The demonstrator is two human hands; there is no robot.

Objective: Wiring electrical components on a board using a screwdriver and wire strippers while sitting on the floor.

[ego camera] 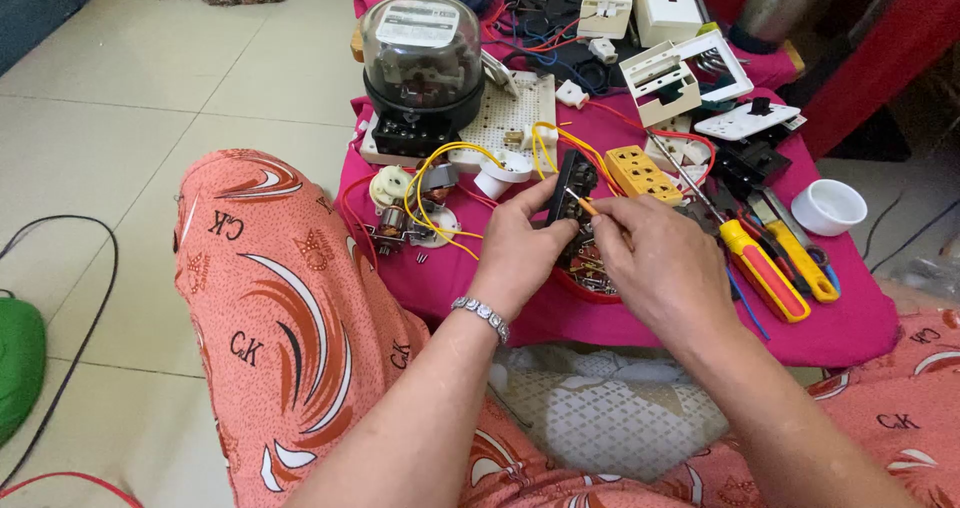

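Observation:
My left hand [522,243] grips a small black electrical part [566,183] upright over a pink cloth [640,318], with yellow and red wires [545,143] running from it. My right hand [655,263] pinches a thin orange-tipped tool [583,205] whose tip touches the black part. A silver bracelet [481,315] circles my left wrist. Under both hands lies a dark part with copper bits [590,268].
A glass-domed electric meter [420,58] stands on a white perforated board [510,118]. A yellow socket block [642,174], red-and-yellow screwdrivers [765,268], a white cup [828,206], white switch boxes [668,10] and a small motor [400,218] lie around. My knee in orange patterned trousers [280,308] is left.

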